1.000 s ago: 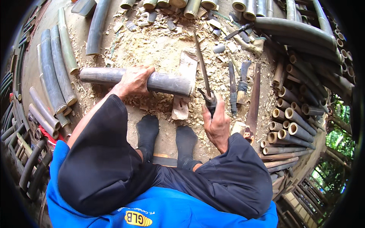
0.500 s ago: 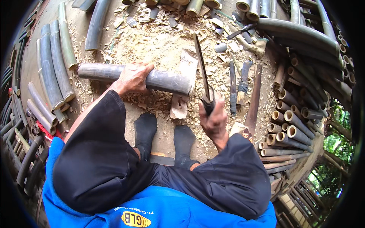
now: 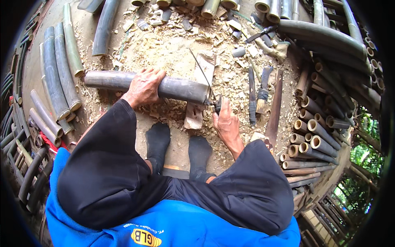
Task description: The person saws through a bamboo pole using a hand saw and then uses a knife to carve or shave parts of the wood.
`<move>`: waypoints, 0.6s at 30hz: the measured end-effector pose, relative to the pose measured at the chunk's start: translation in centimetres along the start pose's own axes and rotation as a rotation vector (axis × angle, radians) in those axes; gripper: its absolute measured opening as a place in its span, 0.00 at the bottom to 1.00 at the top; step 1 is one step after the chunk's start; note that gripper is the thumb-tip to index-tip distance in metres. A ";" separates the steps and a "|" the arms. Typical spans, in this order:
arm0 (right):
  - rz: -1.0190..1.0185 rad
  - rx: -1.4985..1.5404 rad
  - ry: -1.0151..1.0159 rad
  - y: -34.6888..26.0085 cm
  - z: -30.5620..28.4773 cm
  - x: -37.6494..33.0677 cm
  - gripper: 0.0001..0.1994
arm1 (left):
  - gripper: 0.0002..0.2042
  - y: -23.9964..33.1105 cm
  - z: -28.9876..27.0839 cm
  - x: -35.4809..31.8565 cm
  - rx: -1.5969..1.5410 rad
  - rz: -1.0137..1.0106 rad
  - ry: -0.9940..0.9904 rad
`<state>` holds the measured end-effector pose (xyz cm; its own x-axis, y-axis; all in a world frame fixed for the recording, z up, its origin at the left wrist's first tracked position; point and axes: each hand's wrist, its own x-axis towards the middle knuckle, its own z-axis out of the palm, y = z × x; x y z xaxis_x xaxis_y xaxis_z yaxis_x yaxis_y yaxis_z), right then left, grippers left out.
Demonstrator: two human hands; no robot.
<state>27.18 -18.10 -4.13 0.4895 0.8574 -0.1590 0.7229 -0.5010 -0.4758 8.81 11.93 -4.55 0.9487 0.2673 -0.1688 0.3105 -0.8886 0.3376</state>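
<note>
A dark, thick bamboo tube (image 3: 183, 87) lies crosswise in front of me, its right part over a pale wooden block (image 3: 193, 118). My left hand (image 3: 144, 85) is closed over the tube near its middle. Beside the tube's right end, my right hand (image 3: 227, 124) grips the dark handle of a long-bladed knife (image 3: 217, 106). The thin blade, seen nearly edge-on, slants up and left across the tube's right end. Whether its edge bites into the bamboo, I cannot tell.
Wood chips (image 3: 164, 47) cover the ground. To the right lie a wrapped-handled tool (image 3: 252, 96), a brush-like tool (image 3: 262, 96) and a saw (image 3: 275, 109). Cut bamboo tubes (image 3: 323, 144) are stacked further right; longer pieces (image 3: 53, 70) lie left. My socked feet (image 3: 158, 140) are below the tube.
My right hand has brought the knife left and down; its blade now leans left over the tube's right end instead of standing apart from it. My left hand and the tube stay nearly still.
</note>
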 end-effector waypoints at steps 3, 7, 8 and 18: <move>0.013 0.144 -0.041 -2.4 -2.3 0.2 0.33 | 0.25 -0.5 0.1 -0.7 0.012 -0.005 -0.007; -0.162 0.306 0.230 -6.0 -6.2 0.7 0.24 | 0.27 -0.6 -0.2 -0.5 -0.004 -0.002 0.005; -0.249 0.260 0.364 -5.8 -5.8 0.6 0.21 | 0.27 -0.5 -0.2 -0.6 -0.006 -0.006 0.005; 0.181 0.272 -0.145 -4.8 -5.8 0.9 0.20 | 0.33 -0.3 1.2 -1.6 0.053 -0.002 0.126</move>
<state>26.92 -15.64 3.01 0.5099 0.7750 -0.3734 0.4651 -0.6135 -0.6381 7.13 11.29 -5.49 0.9492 0.3106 -0.0500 0.3115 -0.9058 0.2872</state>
